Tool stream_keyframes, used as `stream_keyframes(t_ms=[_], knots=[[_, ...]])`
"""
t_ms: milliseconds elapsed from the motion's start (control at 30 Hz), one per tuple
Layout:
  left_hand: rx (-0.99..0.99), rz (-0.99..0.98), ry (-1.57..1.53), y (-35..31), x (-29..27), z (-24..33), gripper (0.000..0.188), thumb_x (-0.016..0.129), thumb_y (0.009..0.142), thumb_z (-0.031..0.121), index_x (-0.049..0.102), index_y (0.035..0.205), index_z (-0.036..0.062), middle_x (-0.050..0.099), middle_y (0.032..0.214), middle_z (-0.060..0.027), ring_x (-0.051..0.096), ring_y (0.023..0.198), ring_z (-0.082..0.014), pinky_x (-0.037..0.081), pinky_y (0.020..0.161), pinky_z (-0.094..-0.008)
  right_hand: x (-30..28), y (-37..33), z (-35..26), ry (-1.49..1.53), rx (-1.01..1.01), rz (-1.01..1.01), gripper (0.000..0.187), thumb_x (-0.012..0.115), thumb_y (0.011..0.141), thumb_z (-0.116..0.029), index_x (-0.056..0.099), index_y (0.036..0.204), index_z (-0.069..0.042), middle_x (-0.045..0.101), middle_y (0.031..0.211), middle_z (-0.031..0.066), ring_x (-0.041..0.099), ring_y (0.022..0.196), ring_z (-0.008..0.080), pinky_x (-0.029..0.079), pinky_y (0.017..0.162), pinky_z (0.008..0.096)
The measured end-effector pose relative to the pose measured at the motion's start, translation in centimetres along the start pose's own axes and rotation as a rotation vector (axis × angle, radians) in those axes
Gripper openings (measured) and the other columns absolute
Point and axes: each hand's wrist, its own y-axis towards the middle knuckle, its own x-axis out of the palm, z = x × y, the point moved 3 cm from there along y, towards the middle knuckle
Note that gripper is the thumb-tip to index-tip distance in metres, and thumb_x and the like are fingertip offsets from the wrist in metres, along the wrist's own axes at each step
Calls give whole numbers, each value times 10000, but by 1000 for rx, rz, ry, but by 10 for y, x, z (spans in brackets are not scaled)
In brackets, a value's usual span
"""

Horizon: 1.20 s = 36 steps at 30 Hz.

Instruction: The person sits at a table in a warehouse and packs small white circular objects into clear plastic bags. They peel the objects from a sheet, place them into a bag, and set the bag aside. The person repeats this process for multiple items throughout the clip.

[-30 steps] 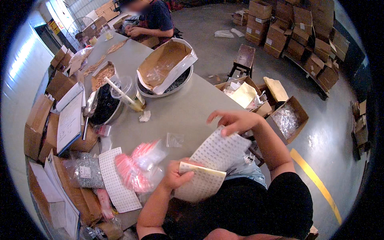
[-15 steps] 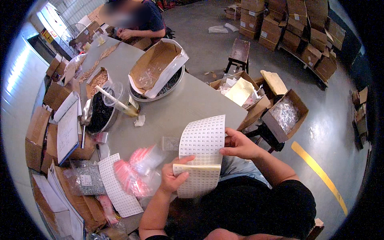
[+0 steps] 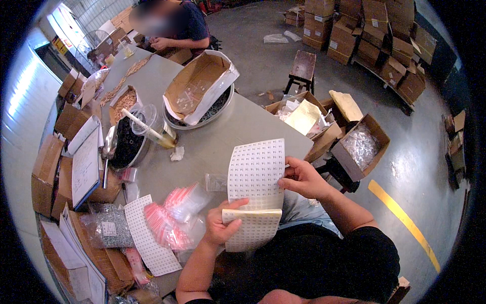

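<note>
Both my hands are closed on sheets of small round number stickers. Low in front of me, my left hand grips the left edge of the lower, folded sticker sheets, thumb on top. My right hand pinches the right edge of the upper sticker sheet, which stands raised and slightly curved. On the table to the left lie a fan of clear zip bags with red stripes and another sticker sheet. A small clear bag lies beside the upper sheet.
On the grey table stand a cut carton in a metal bowl, a plastic cup and a bowl of black parts. A clipboard leans at left. Open cartons stand at right. A co-worker sits at the far end.
My right hand has moved slightly up and away, lifting the upper sticker sheet with it. My left hand has shifted a little to the right with the lower sheets.
</note>
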Motion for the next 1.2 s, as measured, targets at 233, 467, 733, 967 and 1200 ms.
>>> stream_keyframes(t_ms=[233,467,733,967,1200], knots=[[-22,9,10,-1,1,-1,408,611,759,68,634,1150,-45,658,1062,-186,617,963,-236,466,895,-345,3,1,-2,-23,-68,44,337,584,891,-25,482,1211,2,640,1013,93,626,866,148,518,742,290],[-22,-12,108,0,1,1,392,618,760,75,645,1135,-37,672,1035,-173,636,922,-215,486,854,-319,-4,4,2,-73,-50,99,246,572,920,-114,555,1131,12,643,956,62,609,836,122,508,728,276],[-15,-18,156,2,3,4,372,634,748,84,661,1099,-35,683,1013,-157,643,884,-219,490,842,-330,-5,7,0,-72,-87,120,229,561,921,-112,578,1107,19,642,986,43,594,869,112,496,767,279],[-42,-42,212,3,6,7,366,638,740,82,673,1090,-15,684,997,-159,652,861,-215,503,812,-325,-12,7,2,-100,-94,157,239,559,938,-147,584,1106,21,640,978,34,585,870,109,486,775,273],[-17,-67,239,3,7,5,367,638,739,77,676,1095,-3,683,978,-150,656,851,-219,506,802,-322,-12,10,-7,-85,-107,198,229,559,946,-159,597,1086,17,634,939,17,574,833,97,477,737,262]])
